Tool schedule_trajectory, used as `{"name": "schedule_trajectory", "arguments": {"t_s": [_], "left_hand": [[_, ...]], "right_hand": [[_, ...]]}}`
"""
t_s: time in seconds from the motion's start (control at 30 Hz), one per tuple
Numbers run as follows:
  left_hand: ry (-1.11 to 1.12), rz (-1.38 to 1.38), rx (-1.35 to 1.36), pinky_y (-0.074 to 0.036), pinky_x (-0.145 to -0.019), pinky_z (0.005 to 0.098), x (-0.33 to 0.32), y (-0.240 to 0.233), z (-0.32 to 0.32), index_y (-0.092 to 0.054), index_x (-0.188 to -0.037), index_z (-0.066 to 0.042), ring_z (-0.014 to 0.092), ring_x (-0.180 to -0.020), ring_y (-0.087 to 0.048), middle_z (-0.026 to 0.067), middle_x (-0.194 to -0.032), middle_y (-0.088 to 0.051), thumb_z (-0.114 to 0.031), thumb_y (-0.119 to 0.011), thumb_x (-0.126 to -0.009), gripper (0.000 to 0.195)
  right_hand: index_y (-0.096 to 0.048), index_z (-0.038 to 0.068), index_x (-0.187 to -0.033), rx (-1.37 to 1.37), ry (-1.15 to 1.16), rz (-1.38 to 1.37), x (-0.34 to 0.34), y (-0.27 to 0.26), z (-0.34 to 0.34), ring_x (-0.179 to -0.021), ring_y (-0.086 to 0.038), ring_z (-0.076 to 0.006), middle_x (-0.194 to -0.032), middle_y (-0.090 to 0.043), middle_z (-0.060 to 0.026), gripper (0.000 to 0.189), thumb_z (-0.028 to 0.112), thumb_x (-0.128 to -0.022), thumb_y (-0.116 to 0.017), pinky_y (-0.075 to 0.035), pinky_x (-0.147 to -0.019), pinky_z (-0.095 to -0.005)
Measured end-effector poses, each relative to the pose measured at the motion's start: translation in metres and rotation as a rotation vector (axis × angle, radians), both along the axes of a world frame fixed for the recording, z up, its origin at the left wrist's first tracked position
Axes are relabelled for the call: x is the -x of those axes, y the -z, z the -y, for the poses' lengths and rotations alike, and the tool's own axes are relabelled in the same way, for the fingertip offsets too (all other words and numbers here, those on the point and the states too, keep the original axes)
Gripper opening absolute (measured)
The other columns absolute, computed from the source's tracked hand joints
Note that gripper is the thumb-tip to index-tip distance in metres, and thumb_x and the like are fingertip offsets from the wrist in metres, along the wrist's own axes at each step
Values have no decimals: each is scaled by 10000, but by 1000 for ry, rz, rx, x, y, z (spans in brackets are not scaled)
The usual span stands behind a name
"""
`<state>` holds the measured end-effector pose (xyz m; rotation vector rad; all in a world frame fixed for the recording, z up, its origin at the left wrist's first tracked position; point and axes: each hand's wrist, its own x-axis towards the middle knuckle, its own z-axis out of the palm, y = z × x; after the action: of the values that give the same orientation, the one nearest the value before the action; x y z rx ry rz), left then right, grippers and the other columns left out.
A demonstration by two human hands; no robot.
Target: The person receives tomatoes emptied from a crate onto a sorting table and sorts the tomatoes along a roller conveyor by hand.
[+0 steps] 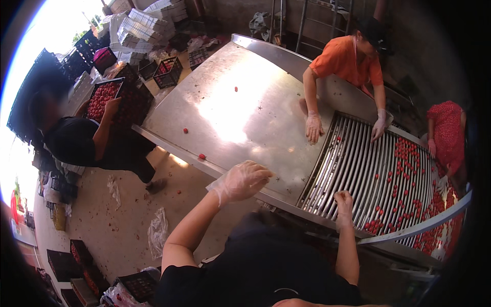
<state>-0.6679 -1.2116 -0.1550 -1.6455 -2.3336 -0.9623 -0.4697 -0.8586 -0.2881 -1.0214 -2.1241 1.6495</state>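
Observation:
My left hand (245,180), in a clear plastic glove, is over the near edge of a sloped stainless-steel table (168,107). Its fingers are bent, and its palm is hidden. A small red tomato (202,156) lies to its left by the raised rim, with another tomato (185,131) farther left and a third tomato (236,89) higher up. Over the near part of a metal roller conveyor (353,161) is my gloved right hand (344,205), its fingers curled inward; I cannot tell if anything is in them. Many red tomatoes (406,192) spread over the conveyor's right part.
Across the table a person in orange (341,57) has gloved hands at the rollers. Another person in red (447,130) stands far right. At left, a person (73,142) holds a crate of tomatoes (102,98). A curved metal bar (418,226) crosses right of my right hand.

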Motion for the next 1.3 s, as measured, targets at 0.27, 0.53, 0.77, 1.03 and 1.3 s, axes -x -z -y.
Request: {"name": "schedule_trajectory", "arguments": {"t_s": [0.27, 0.53, 0.77, 1.03, 1.3], "left_hand": [[-537, 453, 333, -412, -1089, 425, 151, 125, 115, -565, -1332, -107, 364, -1291, -505, 192, -1414, -518, -279, -690, -853, 524], [-1005, 252, 907, -314, -1188, 389, 321, 209, 203, -433, -1481, -78, 334, -1469, -285, 177, -1600, -276, -338, -683, -864, 714], [-672, 619, 994, -473, -1021, 420, 286, 181, 144, -604, -1269, -25, 396, -1221, -555, 264, -1341, -515, -521, -677, -821, 672], [-229, 744, 869, -490, -995, 415, 286, 199, 93, -562, -1352, -67, 333, -1167, -607, 190, -1270, -626, -450, -677, -865, 630], [-346, 490, 367, -440, -1054, 402, 365, 200, 77, -563, -1332, -32, 343, -1235, -555, 206, -1326, -578, -358, -708, -877, 578]], "right_hand": [[-654, 18, -808, -661, -102, 387, -22, 45, 8, -800, -638, -396, -823, -663, -193, 216, 230, -842, -633, -504, -755, -474], [-644, 19, -762, -771, -88, 427, -22, 48, 10, -716, -617, -371, -749, -635, -179, 169, 175, -828, -638, -487, -663, -463], [-578, -1, -704, -808, 21, 639, -43, 72, 11, -696, -569, -414, -703, -569, -217, 181, 140, -811, -616, -444, -645, -501], [-586, -8, -720, -812, 117, 596, -34, 85, 8, -701, -574, -427, -717, -573, -219, 158, 110, -824, -608, -453, -648, -500], [-576, -13, -732, -822, 157, 669, -21, 82, 29, -722, -582, -436, -741, -575, -235, 200, 154, -840, -601, -448, -664, -525]]}}
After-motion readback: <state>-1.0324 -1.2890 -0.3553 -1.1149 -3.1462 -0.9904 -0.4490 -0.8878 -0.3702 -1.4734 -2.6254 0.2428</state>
